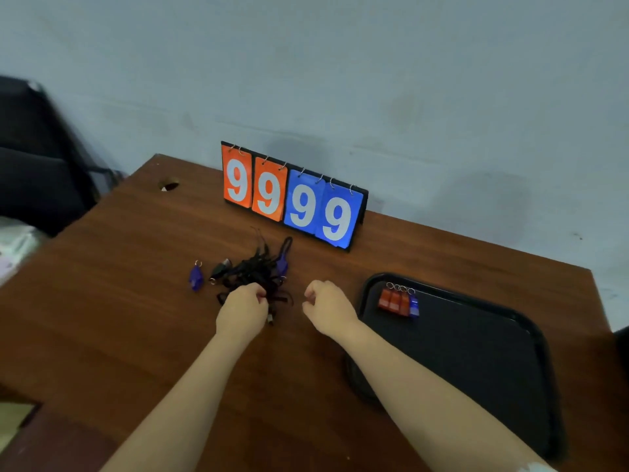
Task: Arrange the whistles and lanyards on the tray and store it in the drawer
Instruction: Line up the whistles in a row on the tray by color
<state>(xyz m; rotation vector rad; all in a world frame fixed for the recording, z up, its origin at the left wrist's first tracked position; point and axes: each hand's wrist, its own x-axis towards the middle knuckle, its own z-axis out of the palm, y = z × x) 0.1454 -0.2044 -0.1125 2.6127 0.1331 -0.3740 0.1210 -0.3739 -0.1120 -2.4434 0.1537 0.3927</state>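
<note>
- Head view: the left hand [243, 308] grips the near edge of the lanyards [258, 270], a black tangle on the counter [119, 267]. The right hand [328, 306] is curled beside it, apparently empty.
- To the right sits the tray [476, 352], with four whistles [398, 303] rowed in its far corner.
- Best to tease one cord free slowly (whistles seem caught inside) while the right hand pins the pile.
- One blue whistle [196, 277] lies loose, left of the tangle.

A flip scoreboard [292, 195] stands at centre frame on a brown wooden table [119, 267], reading 9 9 orange, 9 9 blue (ring-bound cards). Pale grey wall [374, 63] behind; black chair [34, 158] at left edge.
</note>
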